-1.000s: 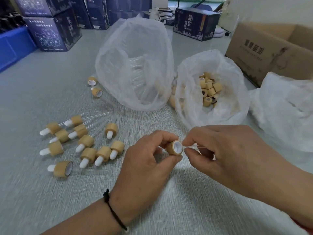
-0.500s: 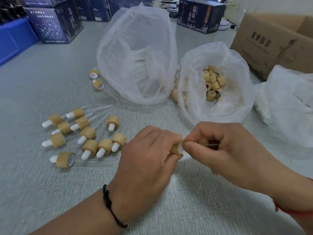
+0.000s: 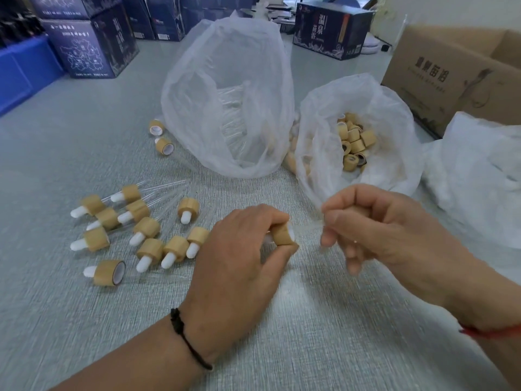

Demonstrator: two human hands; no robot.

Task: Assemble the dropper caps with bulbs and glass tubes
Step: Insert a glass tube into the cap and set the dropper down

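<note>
— Dropper caps, where do they lie on the grey table (image 3: 84, 320)?

— Farthest and biggest is the clear bag of glass tubes (image 3: 225, 108). To its right stands the smaller bag of bamboo caps (image 3: 355, 142). On the near left lies a group of caps with white bulbs (image 3: 135, 230), some with tubes already in them.

— And the hands?

— The left hand (image 3: 239, 266) is near the middle. Its thumb and fingers are closed around one cap (image 3: 283, 235), with the white inside turned to the right. The right hand (image 3: 389, 232) is just beside it, not touching, fingers curled together. It seems to pinch a thin glass tube (image 3: 317, 225), but this part is blurred, so I cannot tell for sure.
</note>
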